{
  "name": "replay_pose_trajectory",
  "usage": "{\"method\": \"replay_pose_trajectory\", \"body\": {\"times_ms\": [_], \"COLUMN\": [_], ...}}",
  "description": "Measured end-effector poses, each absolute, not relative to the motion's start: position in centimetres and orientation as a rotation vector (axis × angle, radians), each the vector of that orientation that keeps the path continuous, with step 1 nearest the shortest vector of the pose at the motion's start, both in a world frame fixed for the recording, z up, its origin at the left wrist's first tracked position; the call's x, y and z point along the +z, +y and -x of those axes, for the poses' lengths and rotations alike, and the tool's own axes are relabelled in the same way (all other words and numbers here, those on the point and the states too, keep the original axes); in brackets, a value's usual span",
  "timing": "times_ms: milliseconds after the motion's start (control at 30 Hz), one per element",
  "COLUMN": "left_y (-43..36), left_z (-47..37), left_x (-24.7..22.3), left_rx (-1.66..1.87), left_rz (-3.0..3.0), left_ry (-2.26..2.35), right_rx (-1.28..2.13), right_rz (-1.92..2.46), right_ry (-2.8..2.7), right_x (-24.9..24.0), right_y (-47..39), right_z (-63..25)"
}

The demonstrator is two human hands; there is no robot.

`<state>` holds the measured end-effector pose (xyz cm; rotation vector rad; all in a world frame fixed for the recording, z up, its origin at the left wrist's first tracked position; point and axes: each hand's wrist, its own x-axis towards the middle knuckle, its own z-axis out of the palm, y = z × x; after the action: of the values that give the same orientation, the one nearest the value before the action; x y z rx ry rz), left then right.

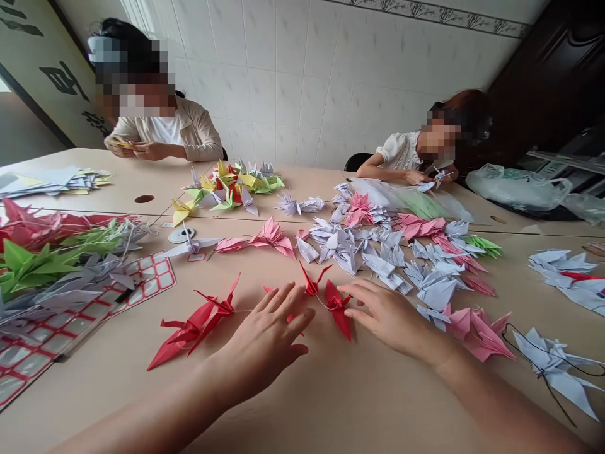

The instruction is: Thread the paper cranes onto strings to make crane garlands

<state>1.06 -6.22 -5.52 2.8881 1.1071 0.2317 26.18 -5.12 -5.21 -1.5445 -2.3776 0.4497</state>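
Note:
My left hand (pixel 267 334) is open, its fingers stretched out over the table and partly covering a red paper crane. Beyond its fingertips sits another red paper crane (pixel 311 287). My right hand (pixel 397 318) is open too, its fingers apart and its fingertips at the edge of a third red crane (pixel 338 306); whether they touch it I cannot tell. A pale string (pixel 243 310) runs from under my left hand to the red folded cranes (pixel 201 325) lying on the left.
White cranes (pixel 335 243) and pink cranes (pixel 271 236) lie strung beyond my hands. Bundled green cranes (pixel 28 265) rest on a red-lined sheet (pixel 151 280) at left. A string spool (pixel 181 234) stands nearby. Two people (pixel 165 129) sit across the table, each handling folded paper.

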Motion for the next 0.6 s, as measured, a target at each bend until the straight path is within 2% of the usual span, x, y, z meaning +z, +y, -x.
{"method": "replay_pose_trajectory", "body": {"times_ms": [233,600], "left_y": [-5.7,-5.7], "left_z": [-0.2,0.3], "left_x": [-7.4,-7.4], "left_rx": [0.207,0.237], "left_rz": [-2.931,-2.934], "left_ry": [1.180,1.208], "right_rx": [0.461,0.387], "right_rz": [1.488,1.532], "right_ry": [-2.359,-2.344], "right_x": [-6.7,-5.6], "right_y": [-4.3,-4.5], "right_z": [-26.4,-26.5]}}
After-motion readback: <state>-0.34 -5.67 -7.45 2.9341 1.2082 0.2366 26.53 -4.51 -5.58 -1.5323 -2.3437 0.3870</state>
